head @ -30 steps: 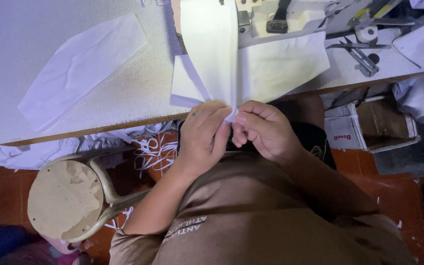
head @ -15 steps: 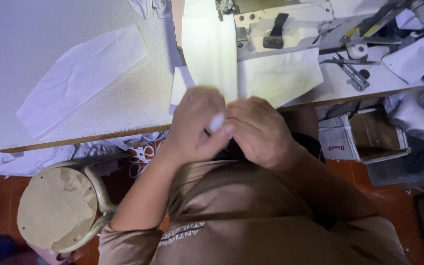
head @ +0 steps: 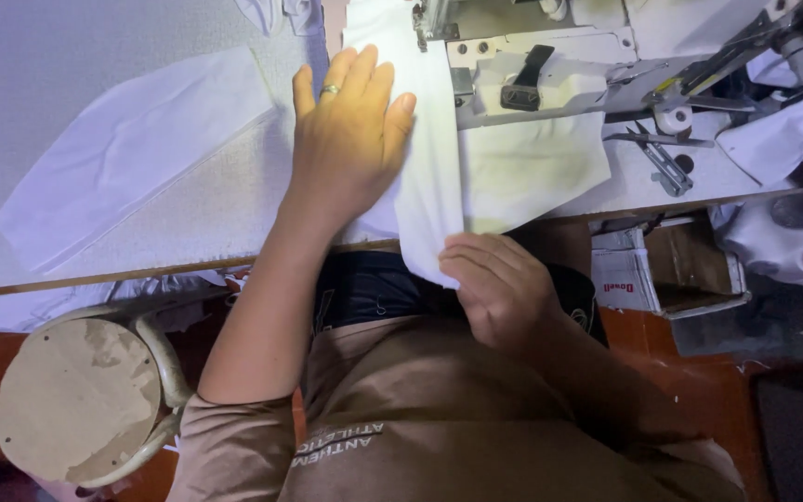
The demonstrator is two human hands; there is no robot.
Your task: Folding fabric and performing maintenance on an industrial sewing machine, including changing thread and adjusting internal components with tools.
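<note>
Left hand [head: 350, 139], palm flat with fingers spread, gripping nothing, pressing folded white fabric strip [head: 425, 177] onto pale worktable [head: 141, 251] at upper centre. Right hand [head: 499, 288], pinched shut on strip's lower corner at table edge. Best kept taut and aligned toward cream sewing machine [head: 550, 74], upper right. Loose white fabric panel [head: 132, 153] lying upper left.

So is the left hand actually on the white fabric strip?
Touching. The head view shows the left hand pressed flat, fingers spread, on the white fabric strip lying on the table.
</note>
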